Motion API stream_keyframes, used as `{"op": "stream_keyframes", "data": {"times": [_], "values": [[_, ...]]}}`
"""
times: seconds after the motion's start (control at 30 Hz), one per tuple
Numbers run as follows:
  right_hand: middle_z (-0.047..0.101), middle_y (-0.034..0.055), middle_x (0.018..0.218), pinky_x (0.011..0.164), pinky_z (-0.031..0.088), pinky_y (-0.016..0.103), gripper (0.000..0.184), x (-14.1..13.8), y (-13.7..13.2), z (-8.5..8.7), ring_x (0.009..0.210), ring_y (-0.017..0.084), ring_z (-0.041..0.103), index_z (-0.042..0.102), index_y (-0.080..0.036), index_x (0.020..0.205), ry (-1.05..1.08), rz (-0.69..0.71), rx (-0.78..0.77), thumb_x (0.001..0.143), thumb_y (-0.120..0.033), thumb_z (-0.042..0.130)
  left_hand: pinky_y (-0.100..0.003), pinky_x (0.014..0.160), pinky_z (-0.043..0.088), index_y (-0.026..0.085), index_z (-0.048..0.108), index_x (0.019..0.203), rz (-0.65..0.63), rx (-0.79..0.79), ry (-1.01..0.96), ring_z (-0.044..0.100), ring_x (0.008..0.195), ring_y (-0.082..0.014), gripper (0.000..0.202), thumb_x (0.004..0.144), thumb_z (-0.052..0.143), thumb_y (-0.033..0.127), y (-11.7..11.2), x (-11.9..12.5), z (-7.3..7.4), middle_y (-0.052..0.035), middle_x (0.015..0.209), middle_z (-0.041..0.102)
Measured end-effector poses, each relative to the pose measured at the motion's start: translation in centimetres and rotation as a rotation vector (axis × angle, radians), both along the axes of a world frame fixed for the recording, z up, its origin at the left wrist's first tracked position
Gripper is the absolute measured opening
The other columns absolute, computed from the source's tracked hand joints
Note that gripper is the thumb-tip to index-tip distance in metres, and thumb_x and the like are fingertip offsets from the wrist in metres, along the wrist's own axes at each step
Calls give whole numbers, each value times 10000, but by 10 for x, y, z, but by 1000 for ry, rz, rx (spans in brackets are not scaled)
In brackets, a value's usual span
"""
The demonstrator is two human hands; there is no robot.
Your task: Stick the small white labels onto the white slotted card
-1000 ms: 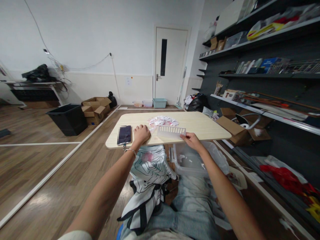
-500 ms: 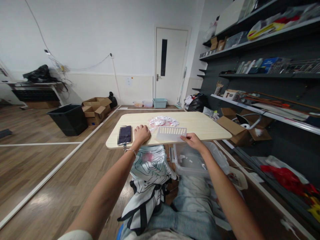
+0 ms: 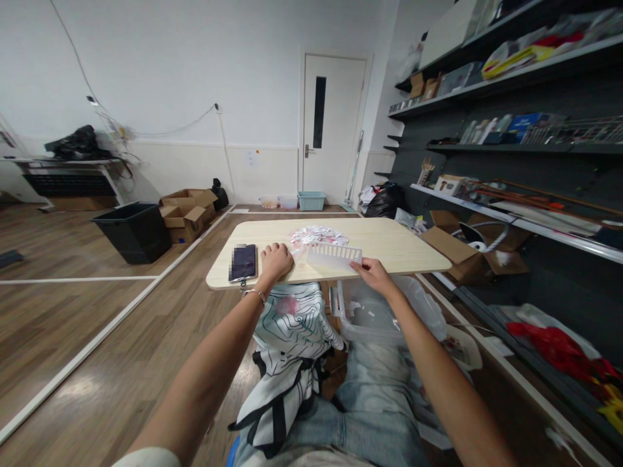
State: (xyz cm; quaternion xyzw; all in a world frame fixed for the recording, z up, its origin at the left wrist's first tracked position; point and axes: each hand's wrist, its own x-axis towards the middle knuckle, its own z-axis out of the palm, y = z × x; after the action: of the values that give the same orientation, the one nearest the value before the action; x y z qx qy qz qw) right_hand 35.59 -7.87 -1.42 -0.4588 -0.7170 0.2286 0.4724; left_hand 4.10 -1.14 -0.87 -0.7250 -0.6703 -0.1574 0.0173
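My right hand (image 3: pixel 376 274) pinches the right end of a translucent white slotted plastic plate (image 3: pixel 331 259), with a row of narrow openings along its far edge. The plate is above the near part of the light wooden table (image 3: pixel 399 243), just in front of a pile of small white and pinkish paper-like pieces (image 3: pixel 318 235). My left hand (image 3: pixel 276 261) rests palm down on the tabletop left of the plate, fingers slightly bent and nothing visible in them. Beside it lies a dark phone (image 3: pixel 243 263), partly pixelated.
Below the table's front edge sits a clear plastic bin (image 3: pixel 370 311) with a few white scraps. A black-and-white patterned cloth (image 3: pixel 292 337) hangs by my knees. Left stand a black bin (image 3: pixel 134 233) and cardboard boxes (image 3: pixel 187 214); loaded shelves (image 3: pixel 511 146) line the right wall.
My right hand has shifted the slotted plate slightly away from me and changed its tilt a little. The left hand stays where it was.
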Motion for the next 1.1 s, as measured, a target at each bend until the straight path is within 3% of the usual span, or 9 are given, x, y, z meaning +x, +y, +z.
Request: {"op": "stream_keyframes", "data": {"times": [0.23, 0.47, 0.7, 0.93, 1.1], "values": [[686, 47, 708, 681, 537, 322, 574, 0, -1, 0, 775, 255, 651, 772, -167, 806, -51, 20, 37, 888, -728, 678, -509, 1090, 397, 159, 632, 1341, -3, 0, 2, 551, 1339, -371, 462, 1057, 321, 350, 1, 0, -1, -213, 1434, 624], [658, 42, 693, 657, 517, 313, 591, -2, -4, 3, 752, 238, 622, 745, -179, 798, -39, 21, 55, 895, -756, 662, -503, 1092, 400, 152, 632, 1340, -3, 1, 3, 553, 1336, -368, 470, 1060, 312, 352, 0, 0, 0, -210, 1430, 628], [547, 3, 638, 636, 455, 292, 562, -11, -2, -3, 687, 189, 519, 635, -214, 700, -55, 22, 100, 906, -736, 662, -495, 1089, 406, 140, 627, 1345, -4, 0, 13, 551, 1341, -365, 475, 1059, 306, 342, -1, 1, 2, -214, 1430, 628], [598, 8, 700, 681, 464, 301, 610, -12, 0, -3, 707, 190, 542, 657, -199, 736, -28, 133, 55, 889, -789, 638, -496, 1101, 398, 157, 623, 1351, -5, -13, 3, 541, 1356, -360, 465, 1061, 310, 343, -2, 1, 3, -208, 1439, 623], [637, 24, 724, 723, 502, 315, 574, -13, 3, -5, 749, 208, 583, 698, -200, 762, -32, 127, 81, 902, -755, 660, -496, 1105, 396, 160, 623, 1347, -4, -17, 4, 538, 1359, -361, 468, 1063, 304, 350, -3, 1, 3, -206, 1444, 621]]}}
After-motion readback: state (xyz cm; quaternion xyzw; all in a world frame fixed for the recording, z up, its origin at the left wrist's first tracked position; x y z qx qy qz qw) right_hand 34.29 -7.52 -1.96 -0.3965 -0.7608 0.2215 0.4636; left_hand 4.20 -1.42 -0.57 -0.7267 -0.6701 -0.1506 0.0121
